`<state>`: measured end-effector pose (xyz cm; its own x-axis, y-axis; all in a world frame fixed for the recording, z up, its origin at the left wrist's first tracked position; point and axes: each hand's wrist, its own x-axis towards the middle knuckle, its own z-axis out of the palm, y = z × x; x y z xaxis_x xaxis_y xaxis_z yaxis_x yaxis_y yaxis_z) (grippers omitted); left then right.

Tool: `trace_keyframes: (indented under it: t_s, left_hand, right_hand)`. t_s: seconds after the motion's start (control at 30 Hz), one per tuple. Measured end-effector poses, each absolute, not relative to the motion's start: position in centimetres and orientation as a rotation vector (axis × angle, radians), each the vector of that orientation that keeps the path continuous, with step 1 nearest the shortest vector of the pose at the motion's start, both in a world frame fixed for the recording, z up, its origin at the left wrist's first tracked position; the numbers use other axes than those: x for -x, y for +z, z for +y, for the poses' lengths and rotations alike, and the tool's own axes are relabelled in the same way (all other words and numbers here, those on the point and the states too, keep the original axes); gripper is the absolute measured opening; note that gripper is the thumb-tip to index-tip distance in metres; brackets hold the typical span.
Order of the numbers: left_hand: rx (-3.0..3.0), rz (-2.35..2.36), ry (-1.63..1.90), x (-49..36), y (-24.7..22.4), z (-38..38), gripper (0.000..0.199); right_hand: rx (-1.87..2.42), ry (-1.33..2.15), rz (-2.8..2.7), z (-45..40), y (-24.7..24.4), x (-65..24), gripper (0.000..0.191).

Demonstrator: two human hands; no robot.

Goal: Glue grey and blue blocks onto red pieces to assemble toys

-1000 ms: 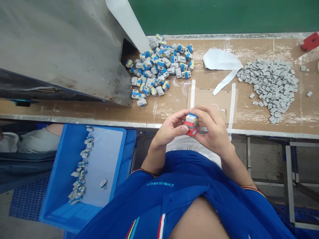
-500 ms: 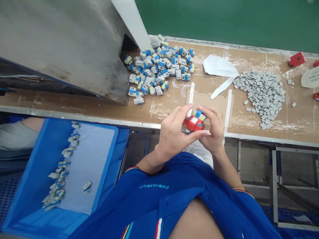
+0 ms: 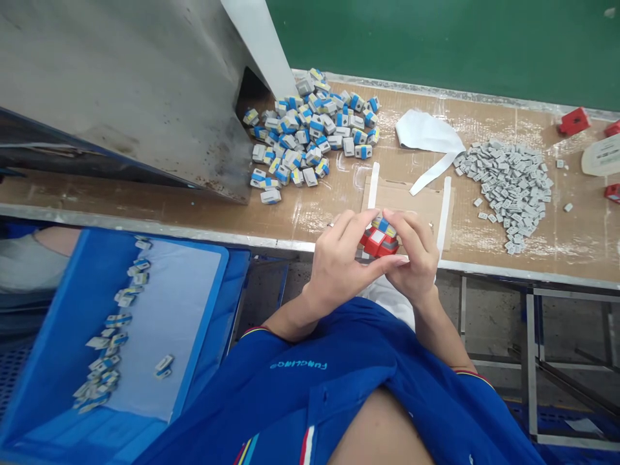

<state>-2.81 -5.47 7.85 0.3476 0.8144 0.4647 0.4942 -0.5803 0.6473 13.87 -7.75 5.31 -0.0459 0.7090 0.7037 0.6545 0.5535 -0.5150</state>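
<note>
Near the table's front edge, both of my hands are closed around a red plastic toy-like part with a white square and grey sides. Against its far side sits a small grey block with blue and yellow bands. My left hand grips from the left, its thumb stretched along the near side of the red part. From the right, my right hand has its fingertips on the banded block, and its thumb meets the left one. The fingers partly hide how the two pieces join.
Many similar banded blocks lie heaped beside a metal housing. Small grey pieces form a pile at the right, near red parts. White cloth and taped cardboard lie ahead. A blue bin stands left; a person's arm shows behind it.
The banded block has come in closer to the red part, and my fingertips have drawn together over it. The camera view has shifted slightly.
</note>
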Motion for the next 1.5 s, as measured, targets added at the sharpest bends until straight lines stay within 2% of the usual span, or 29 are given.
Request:
trace_keyframes:
  t_s: [0.2, 0.33, 0.4, 0.6, 0.87, 1.07, 1.23, 1.5]
  left_hand:
    - [-2.026, 1.009, 1.073, 3.3, 7.2, -4.7, 0.068]
    - [-1.579, 0.694, 1.054, 3.8, 5.7, -3.6, 0.060]
    - [-1.434, 0.606, 0.985, 4.0, 4.8, -3.2, 0.062]
    - [-1.258, 0.610, 0.883, 3.8, 3.4, -3.3, 0.069]
    - [-1.633, 0.569, 1.370, 3.5, 3.4, -2.9, 0.056]
    - [-1.849, 0.589, 1.375, 4.5, 4.0, -2.3, 0.063]
    - [-1.945, 0.802, 1.397, 5.3, 4.1, -2.5, 0.066]
    - [-1.913, 0.901, 1.613, 3.7, 3.6, -2.0, 0.062]
  right_hand:
    - [1.178, 0.017, -1.712, -7.7, 5.0, -13.5, 0.046]
    - [1.153, 0.064, -1.661, -7.8, 4.8, -13.5, 0.057]
    - [1.157, 0.112, -1.651, -7.8, 4.9, -13.6, 0.060]
    - [1.129, 0.193, -1.655, -7.6, 5.2, -14.0, 0.049]
    - [1.156, 0.251, -1.576, -7.8, 5.7, -14.1, 0.044]
    - [1.089, 0.210, -1.602, -7.9, 6.9, -14.0, 0.052]
    - [1.013, 0.233, -1.663, -7.6, 7.6, -13.9, 0.059]
    - [0.991, 0.168, -1.642, -6.5, 7.5, -12.4, 0.049]
